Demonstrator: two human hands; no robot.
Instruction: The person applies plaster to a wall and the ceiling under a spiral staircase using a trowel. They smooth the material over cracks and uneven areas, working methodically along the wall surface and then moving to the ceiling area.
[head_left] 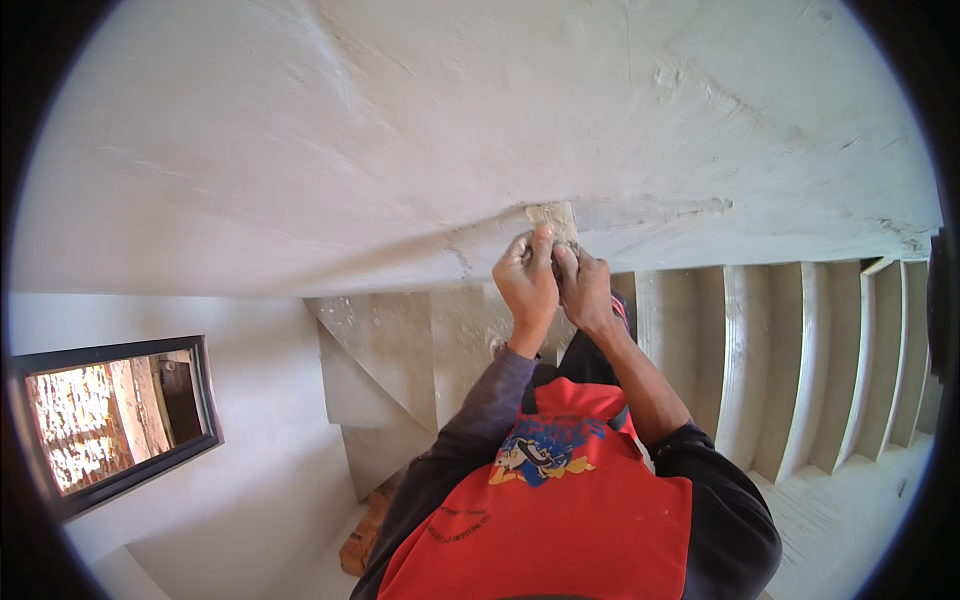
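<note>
My left hand (pixel 529 280) and my right hand (pixel 588 290) are together in front of the plastered wall (pixel 400 130). Between them they grip a putty knife (pixel 553 217), its flat, pale blade smeared with filler and lying against the wall. The thumb and fingers of the left hand press near the blade. Closed fingers of the right hand cover the part below it, so any handle is hidden. A darker, damp-looking streak (pixel 650 211) of filler runs along the wall to the right of the blade.
Stairs (pixel 740 350) rise along the right, with wedge-shaped winder steps (pixel 385 350) below the hands. A black-framed window (pixel 120 415) sits in the white left wall (pixel 270 430). A brown paper sack (pixel 366 530) lies low beside my left arm.
</note>
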